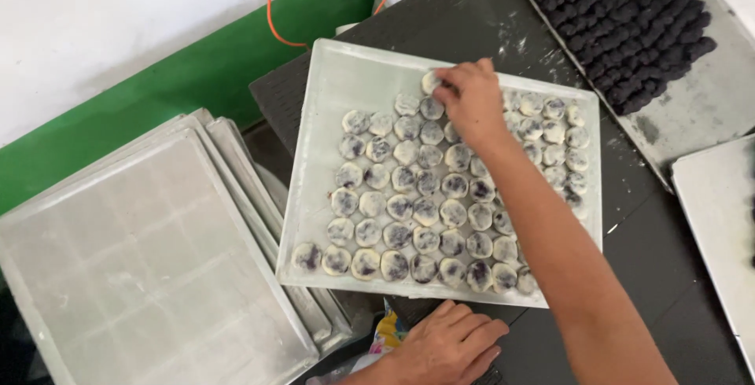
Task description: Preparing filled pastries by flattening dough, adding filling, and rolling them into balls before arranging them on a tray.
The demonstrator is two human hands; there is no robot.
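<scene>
Right hand (472, 102) is out over the white tray (322, 117), fingers pinched narrow on one pale dough round (429, 82) at the far end of the rows, the piece touching the tray floor near its upper rim. The round is a flattish disc, so no real long axis to call; it lies flat, face up. The tray itself is a rectangle skewed on the dark table (661, 243), its long sides running away from the person and leaning a little to the right. Rows of dough rounds (409, 212), pale with purple showing through, fill the near and middle part; the forearm covers some on the right. Left hand (448, 346) lies flat, fingers spread loosely, palm down on the table edge just below the tray, holding nothing. Under it a scrap of colourful printed wrapper (385, 330) peeks out, mostly hidden. To the left, a stack of empty metal trays (141, 259), cut off at the bottom. Top right, another tray of dark purple balls (621, 23), cropped by the frame. An orange cord (271, 15) crosses the white and green wall.
</scene>
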